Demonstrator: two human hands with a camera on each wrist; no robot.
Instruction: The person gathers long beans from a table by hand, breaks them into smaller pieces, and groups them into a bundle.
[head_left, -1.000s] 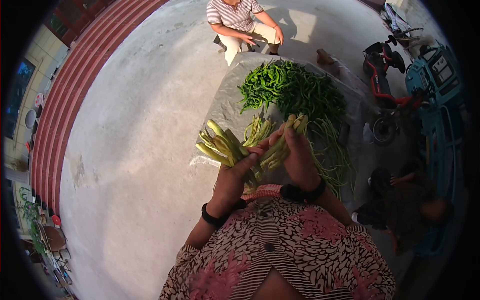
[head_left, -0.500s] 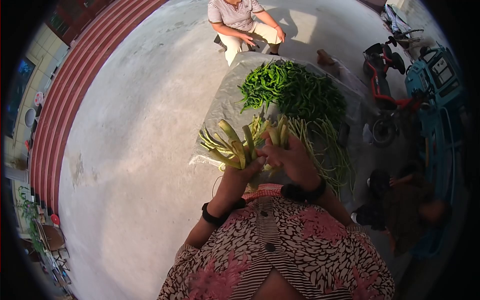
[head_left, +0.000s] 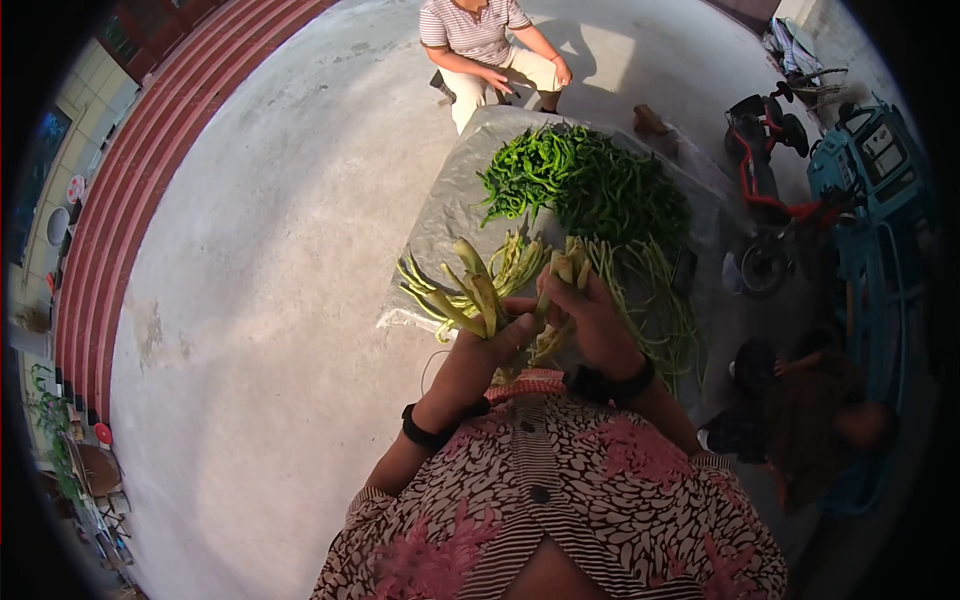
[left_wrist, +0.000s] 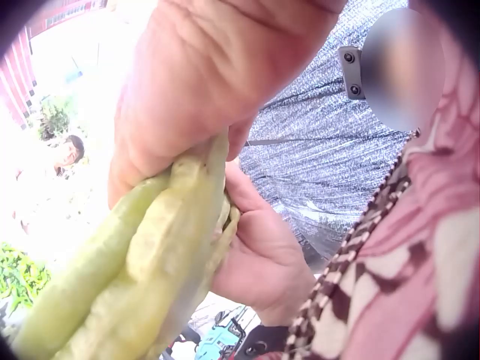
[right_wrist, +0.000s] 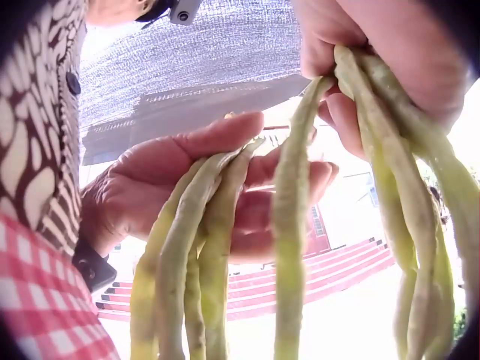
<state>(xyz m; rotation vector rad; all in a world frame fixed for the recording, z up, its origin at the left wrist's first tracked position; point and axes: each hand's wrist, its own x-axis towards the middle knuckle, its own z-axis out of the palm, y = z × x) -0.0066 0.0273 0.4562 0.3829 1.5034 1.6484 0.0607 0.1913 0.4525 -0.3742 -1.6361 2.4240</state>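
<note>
My left hand (head_left: 480, 358) grips a bunch of pale yellow-green bean pods (head_left: 482, 295), whose ends fan out above the thumb. Close beside it, my right hand (head_left: 603, 328) holds a smaller bunch of pods (head_left: 572, 265) upright. In the right wrist view, pods (right_wrist: 214, 262) hang down across the palm of the left hand (right_wrist: 142, 176), under its thumb. More pods (right_wrist: 405, 180) dangle from the fingers of the right hand (right_wrist: 409, 52), and one single pod (right_wrist: 290, 225) hangs between the bunches. Thick pods (left_wrist: 150, 277) fill the near part of the left wrist view.
Behind the hands, a plastic-covered table (head_left: 455, 205) bears a heap of green peppers (head_left: 575, 180), pale beans (head_left: 515, 262) and long thin beans (head_left: 655, 290). Across it sits a person (head_left: 480, 45). A red vehicle (head_left: 765, 170) stands at right, near another person (head_left: 815, 420).
My hands have come closer together. The pods in the left hand now stand more upright, and the right hand's straight fingers have curled in round its bunch.
</note>
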